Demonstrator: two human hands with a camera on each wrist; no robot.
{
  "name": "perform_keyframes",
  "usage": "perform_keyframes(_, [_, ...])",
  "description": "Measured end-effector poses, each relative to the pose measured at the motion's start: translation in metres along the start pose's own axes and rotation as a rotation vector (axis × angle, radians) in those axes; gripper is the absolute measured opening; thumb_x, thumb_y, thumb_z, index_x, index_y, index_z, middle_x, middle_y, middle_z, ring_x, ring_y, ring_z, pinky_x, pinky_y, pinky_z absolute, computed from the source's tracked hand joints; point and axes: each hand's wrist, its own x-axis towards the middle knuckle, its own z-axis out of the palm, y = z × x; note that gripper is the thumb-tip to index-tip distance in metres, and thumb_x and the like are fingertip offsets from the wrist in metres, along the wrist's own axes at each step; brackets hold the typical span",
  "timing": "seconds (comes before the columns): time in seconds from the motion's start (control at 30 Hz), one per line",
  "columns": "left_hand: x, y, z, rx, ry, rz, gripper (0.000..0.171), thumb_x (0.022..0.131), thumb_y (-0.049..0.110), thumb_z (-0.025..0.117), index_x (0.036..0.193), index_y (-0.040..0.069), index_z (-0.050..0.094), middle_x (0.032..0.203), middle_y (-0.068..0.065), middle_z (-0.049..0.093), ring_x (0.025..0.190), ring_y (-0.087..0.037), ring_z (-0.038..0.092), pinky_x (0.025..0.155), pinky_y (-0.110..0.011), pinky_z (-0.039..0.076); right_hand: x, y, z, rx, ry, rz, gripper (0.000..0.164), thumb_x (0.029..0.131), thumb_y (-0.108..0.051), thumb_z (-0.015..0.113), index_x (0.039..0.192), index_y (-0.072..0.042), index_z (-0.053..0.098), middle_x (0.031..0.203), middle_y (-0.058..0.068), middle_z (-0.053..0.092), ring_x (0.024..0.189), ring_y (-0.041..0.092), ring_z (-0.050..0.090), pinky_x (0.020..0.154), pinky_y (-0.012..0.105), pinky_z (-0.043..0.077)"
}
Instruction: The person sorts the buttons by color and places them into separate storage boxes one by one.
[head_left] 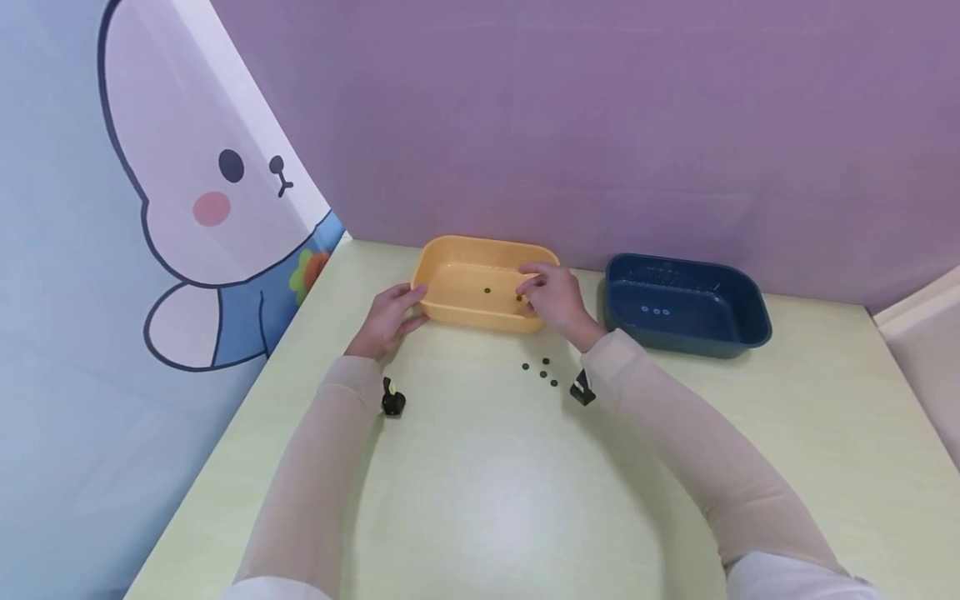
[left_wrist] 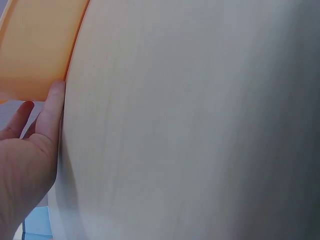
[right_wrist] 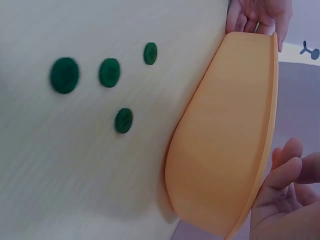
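Note:
A yellow basin (head_left: pixel 480 319) stands against the back wall. My left hand (head_left: pixel 386 319) holds its left end, one digit over the rim and the others against the outside. Above the basin's right end is my right hand (head_left: pixel 557 297), fingers apart. Just under its fingertips shows a small dark green button (head_left: pixel 519 297); whether they touch it is too small to tell. Another green button (head_left: pixel 487 291) lies on the basin floor. Several green buttons (right_wrist: pixel 109 73) lie on the table in front of the basin, seen large in the right wrist view.
To the right of the yellow basin stands a dark blue basin (head_left: pixel 686 337) with three light blue buttons (head_left: pixel 656 312) inside. Purple cloth (head_left: pixel 600 125) hangs behind the table (head_left: pixel 480 467). A rabbit-printed cloth (head_left: pixel 187 250) covers the left side. Small black devices (head_left: pixel 393 400) sit by both wrists.

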Motion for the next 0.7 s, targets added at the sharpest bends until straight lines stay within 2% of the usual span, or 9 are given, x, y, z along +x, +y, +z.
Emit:
perform_keyframes(0.3, [0.0, 0.0, 0.0, 0.001, -0.016, 0.004, 0.057, 0.1, 0.026, 0.066, 0.145, -0.002, 0.047, 0.145, -0.017, 0.048, 0.128, -0.031, 0.054, 0.095, -0.031, 0.054, -0.012, 0.009, -0.01, -0.032, 0.01, -0.043, 0.028, 0.098, 0.001, 0.057, 0.125, 0.002, 0.066, 0.102, 0.023, 0.071, 0.071, 0.027, 0.068, 0.067, 0.032, 0.059])
perform_keyframes(0.53, [-0.003, -0.001, 0.002, -0.013, -0.003, 0.001, 0.055, 0.101, 0.025, 0.065, 0.144, -0.003, 0.047, 0.144, -0.017, 0.049, 0.128, -0.031, 0.054, 0.097, -0.032, 0.053, -0.02, 0.017, -0.02, -0.018, 0.062, -0.041, 0.016, 0.095, 0.004, 0.059, 0.11, 0.008, 0.066, 0.094, 0.018, 0.067, 0.082, 0.034, 0.067, 0.071, 0.038, 0.06])
perform_keyframes(0.7, [-0.002, 0.0, 0.002, -0.015, -0.001, 0.005, 0.056, 0.1, 0.025, 0.066, 0.144, -0.003, 0.047, 0.145, -0.017, 0.048, 0.128, -0.031, 0.053, 0.096, -0.032, 0.053, -0.027, 0.025, -0.03, -0.114, 0.064, 0.015, 0.01, 0.092, 0.0, 0.06, 0.101, 0.004, 0.065, 0.091, 0.014, 0.065, 0.081, 0.034, 0.067, 0.065, 0.032, 0.054])
